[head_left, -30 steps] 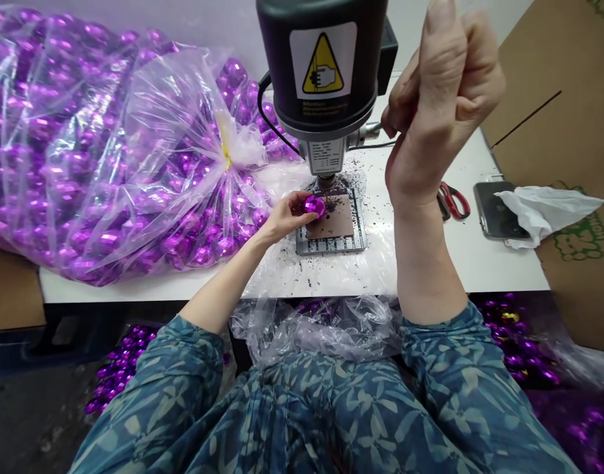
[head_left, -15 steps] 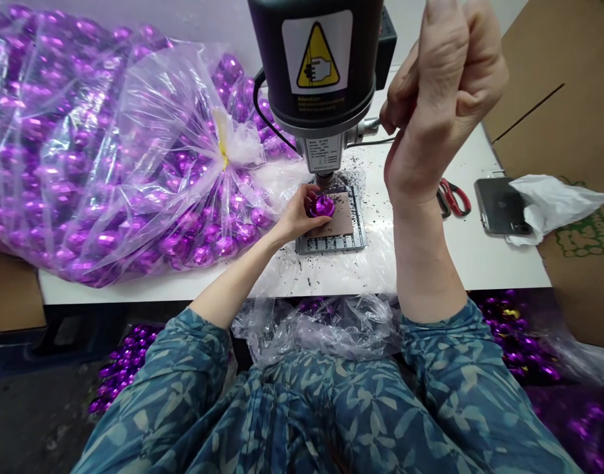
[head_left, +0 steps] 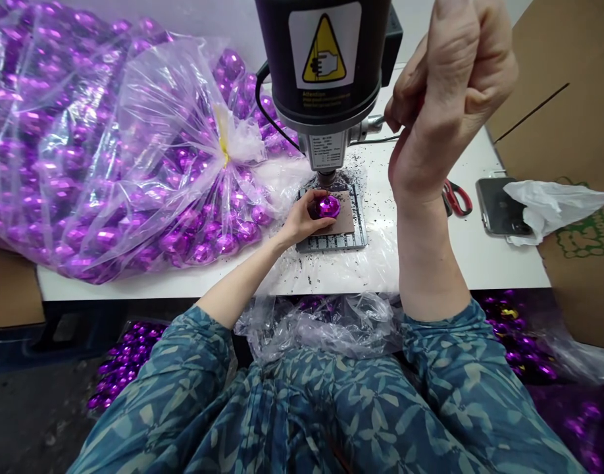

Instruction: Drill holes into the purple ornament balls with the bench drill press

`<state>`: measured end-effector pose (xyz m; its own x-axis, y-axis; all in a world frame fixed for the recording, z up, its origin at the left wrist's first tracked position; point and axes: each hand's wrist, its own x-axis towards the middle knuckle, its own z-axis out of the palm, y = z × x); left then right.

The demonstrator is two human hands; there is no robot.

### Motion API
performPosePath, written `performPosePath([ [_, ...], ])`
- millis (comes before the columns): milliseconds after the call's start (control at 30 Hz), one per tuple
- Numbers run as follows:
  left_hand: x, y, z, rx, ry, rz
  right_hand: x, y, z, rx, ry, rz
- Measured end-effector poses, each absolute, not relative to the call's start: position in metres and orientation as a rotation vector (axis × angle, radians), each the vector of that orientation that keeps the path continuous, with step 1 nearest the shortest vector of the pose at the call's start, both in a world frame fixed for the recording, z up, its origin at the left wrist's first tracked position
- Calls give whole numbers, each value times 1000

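The left hand reaches in from the near left, its fingers grasping a purple faceted ball between thumb and forefinger. The ball is over a brown board on a slotted metal base, just below and nearer than the spindle of a black machine; whether the spindle touches it cannot be told. The right hand is raised on the right, its fingers clenched around the end of the metal lever on the machine's right side. A yellow warning sticker faces the near side.

Dark shavings are scattered around the base on the white surface. On the left lies a big clear bag full of similar balls, gathered by a yellow tie. To the right are red-handled scissors, partly behind the right forearm, then a dark phone with white tissue overlapping it, beside a cardboard box.
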<state>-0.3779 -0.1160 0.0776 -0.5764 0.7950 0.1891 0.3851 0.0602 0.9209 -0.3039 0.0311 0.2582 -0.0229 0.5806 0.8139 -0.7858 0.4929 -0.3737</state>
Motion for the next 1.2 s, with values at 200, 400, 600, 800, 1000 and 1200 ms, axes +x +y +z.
performPosePath([
  [200, -373, -119, 65, 1116, 1903, 1633, -294, 21, 249, 270, -1095, 1160],
  [400, -372, -120, 69, 1137, 1951, 1594, -293, 21, 229, 223, -1120, 1053],
  [600, -375, -118, 66, 1158, 1968, 1580, -288, 15, 237, 144, -1123, 1084],
  [800, -376, -116, 58, 1171, 1935, 1618, -287, 14, 235, 130, -1137, 1041],
  [1000, -375, -117, 59, 1149, 1910, 1624, -282, 11, 228, 148, -1117, 1104],
  [1200, -376, -118, 58, 1146, 1906, 1625, -276, 8, 221, 182, -1110, 1121],
])
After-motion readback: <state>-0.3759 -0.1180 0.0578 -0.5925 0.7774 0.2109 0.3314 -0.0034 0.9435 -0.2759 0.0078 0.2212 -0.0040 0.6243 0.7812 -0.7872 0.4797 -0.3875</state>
